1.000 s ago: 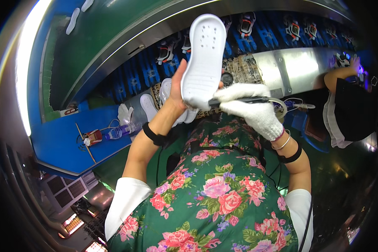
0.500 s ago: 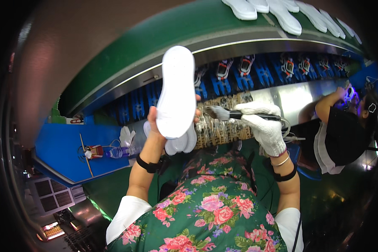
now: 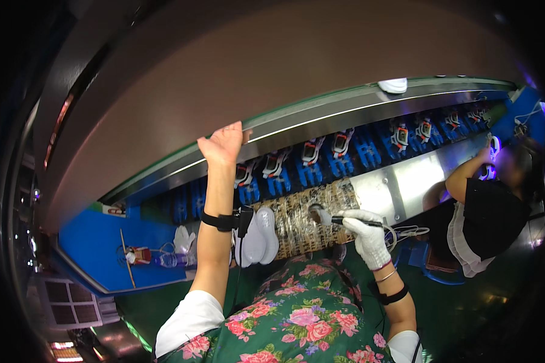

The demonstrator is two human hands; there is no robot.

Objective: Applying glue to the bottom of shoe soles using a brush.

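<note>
My bare left hand (image 3: 223, 145) reaches up to the edge of the green belt (image 3: 321, 104), beneath a brown overhead panel. Its thumb is stretched out to the side and its palm shows; the fingertips are partly cut off by the panel's edge. No sole shows in it. My right hand (image 3: 369, 239), in a white knitted glove, is closed round the dark handle of a brush (image 3: 322, 215) with a cord beside it. The brush head is over a tape-wrapped cardboard surface (image 3: 303, 242). White shoe soles (image 3: 264, 236) stand together left of that surface.
Blue racks holding white-and-orange parts (image 3: 310, 154) line the space under the belt. Another sole (image 3: 393, 85) lies on the belt. At left, a blue table (image 3: 97, 248) bears a bottle (image 3: 166, 260) and a white glove (image 3: 183, 239). A co-worker (image 3: 487, 199) sits at right.
My left hand has moved up and forward to the belt, and the white sole it held is out of sight. My right hand with the brush has lowered slightly. The view has shifted.
</note>
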